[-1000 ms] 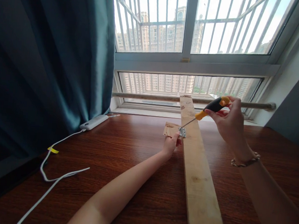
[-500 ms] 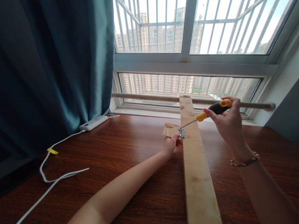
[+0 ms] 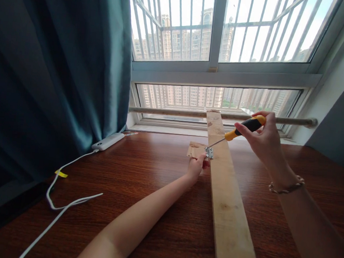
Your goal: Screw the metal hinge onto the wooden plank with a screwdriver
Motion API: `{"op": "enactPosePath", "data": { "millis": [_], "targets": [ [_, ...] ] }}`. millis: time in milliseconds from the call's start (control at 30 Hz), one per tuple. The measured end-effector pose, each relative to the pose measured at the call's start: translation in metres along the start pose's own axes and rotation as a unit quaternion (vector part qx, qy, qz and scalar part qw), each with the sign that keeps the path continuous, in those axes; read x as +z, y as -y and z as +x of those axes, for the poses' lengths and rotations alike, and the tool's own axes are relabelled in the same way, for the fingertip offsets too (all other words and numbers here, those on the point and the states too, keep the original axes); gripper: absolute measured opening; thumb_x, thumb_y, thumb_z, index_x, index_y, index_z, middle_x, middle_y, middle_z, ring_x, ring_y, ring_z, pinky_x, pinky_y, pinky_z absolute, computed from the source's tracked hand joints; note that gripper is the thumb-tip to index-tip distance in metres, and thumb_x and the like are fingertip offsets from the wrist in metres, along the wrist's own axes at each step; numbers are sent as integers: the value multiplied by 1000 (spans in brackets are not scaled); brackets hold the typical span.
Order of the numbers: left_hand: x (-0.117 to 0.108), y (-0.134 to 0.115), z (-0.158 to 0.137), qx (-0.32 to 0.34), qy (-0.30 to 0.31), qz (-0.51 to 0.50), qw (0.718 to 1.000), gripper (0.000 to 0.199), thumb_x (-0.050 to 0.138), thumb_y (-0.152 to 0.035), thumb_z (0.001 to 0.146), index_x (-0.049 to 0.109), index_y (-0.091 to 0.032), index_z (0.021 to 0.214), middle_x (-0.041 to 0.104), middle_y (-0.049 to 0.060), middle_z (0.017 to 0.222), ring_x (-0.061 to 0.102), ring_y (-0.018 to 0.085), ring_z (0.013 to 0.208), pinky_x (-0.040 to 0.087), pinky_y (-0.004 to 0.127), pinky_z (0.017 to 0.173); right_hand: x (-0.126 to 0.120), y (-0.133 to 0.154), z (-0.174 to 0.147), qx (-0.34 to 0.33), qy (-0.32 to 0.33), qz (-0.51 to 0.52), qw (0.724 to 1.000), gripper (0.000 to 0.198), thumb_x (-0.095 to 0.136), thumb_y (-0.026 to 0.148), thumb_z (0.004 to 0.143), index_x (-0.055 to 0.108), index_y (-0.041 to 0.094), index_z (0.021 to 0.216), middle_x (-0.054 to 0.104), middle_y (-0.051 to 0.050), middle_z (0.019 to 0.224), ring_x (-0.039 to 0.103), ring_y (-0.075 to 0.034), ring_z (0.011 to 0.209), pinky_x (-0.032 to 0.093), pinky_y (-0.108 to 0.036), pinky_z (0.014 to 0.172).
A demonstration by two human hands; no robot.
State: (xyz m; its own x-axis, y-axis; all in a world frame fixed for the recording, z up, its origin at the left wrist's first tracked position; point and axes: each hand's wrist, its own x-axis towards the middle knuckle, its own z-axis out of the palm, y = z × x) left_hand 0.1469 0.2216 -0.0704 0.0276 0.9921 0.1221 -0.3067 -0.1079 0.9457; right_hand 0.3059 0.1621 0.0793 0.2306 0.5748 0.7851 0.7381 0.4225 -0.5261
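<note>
A long wooden board [image 3: 228, 206] lies lengthwise on the dark brown table, its far end at the window. Beside its left edge is a small wooden piece [image 3: 194, 149], with a metal hinge [image 3: 210, 152] bridging the two. My left hand [image 3: 197, 164] is closed at the hinge and the small piece, thumb near the hinge; its other fingers are partly hidden. In my right hand [image 3: 264, 137] is a yellow and black screwdriver [image 3: 246, 127], fingers wrapped around its handle. The shaft slants down to the left, its tip at the hinge's left part. Any screw under the tip is too small to make out.
A white power bank [image 3: 108, 141] with a white cable [image 3: 53, 183] lies at the left by the dark curtain [image 3: 76, 56]. A yellow tag [image 3: 61, 174] sits by the cable. Behind the table, a horizontal pipe [image 3: 167, 112] crosses before the barred window.
The screwdriver handle has turned slightly in my right hand, and the right wrist has shifted a little to the right. My left hand, the board and the hinge look unmoved.
</note>
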Motion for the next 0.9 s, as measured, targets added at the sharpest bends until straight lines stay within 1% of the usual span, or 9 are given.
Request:
{"op": "enactPosePath", "data": {
  "millis": [100,233,333,400,533,633,700,833,900],
  "targets": [
    [0,1,0,11,4,1,1000,22,53,-35,73,52,-14,68,52,0,49,45,8,39,31,20,37,-7,2,1,11,-34,-83,996,48,66,50,66,49,19,99,58,-5,81,58,-19,69,48,-36,66],
    [0,1,0,-2,-5,-3,1000,22,54,-35,72,52,-14,67,51,-1,48,44,8,39,30,20,38,-10,-3,5,29,7,-25,999,54,69,42,65,45,18,106,59,-5,86,57,-15,59,49,-32,59],
    [0,0,-2,-8,-6,-2,1000,24,54,-37,72,52,-14,65,51,0,47,43,8,39,31,20,39,-8,-7,6,23,50,46,997,54,66,32,68,39,20,113,58,-7,99,59,-15,68,50,-30,61],
    [1,-1,-2,-4,-8,-1,1000,23,53,-36,72,52,-14,65,51,0,47,43,8,39,30,20,39,-6,-7,5,8,55,50,997,54,66,31,67,39,21,113,55,-9,105,59,-17,75,51,-31,64],
    [2,-2,-3,1,-8,-8,1000,21,54,-35,71,53,-14,68,51,-1,47,43,8,39,30,20,39,-3,-3,2,0,21,0,1000,53,68,36,66,41,21,108,57,-7,96,59,-20,78,50,-36,67],
    [1,-2,-2,6,-4,-7,1000,22,55,-35,70,53,-14,68,51,-1,47,44,8,39,30,20,39,-1,-2,1,-5,-16,-19,1000,47,67,34,68,43,21,105,59,-5,90,59,-21,79,50,-38,70],
    [1,0,-1,7,-5,-9,1000,21,55,-35,70,53,-14,69,52,-1,48,45,9,40,30,20,39,0,-3,2,-14,1,15,1000,47,67,30,68,41,21,106,58,-5,95,60,-20,81,50,-35,68],
    [0,2,1,2,-5,-6,1000,21,54,-36,69,53,-14,69,52,-1,48,45,9,40,30,20,38,0,-3,4,-24,83,152,985,49,65,28,68,37,23,109,55,-6,107,63,-19,82,53,-30,63],
    [0,1,1,-1,-4,-4,1000,23,55,-37,69,53,-14,67,52,-1,48,45,9,40,30,20,38,-3,-1,5,-24,81,186,979,49,64,29,69,35,24,109,56,-6,107,64,-19,84,54,-31,67]
  ]
}}
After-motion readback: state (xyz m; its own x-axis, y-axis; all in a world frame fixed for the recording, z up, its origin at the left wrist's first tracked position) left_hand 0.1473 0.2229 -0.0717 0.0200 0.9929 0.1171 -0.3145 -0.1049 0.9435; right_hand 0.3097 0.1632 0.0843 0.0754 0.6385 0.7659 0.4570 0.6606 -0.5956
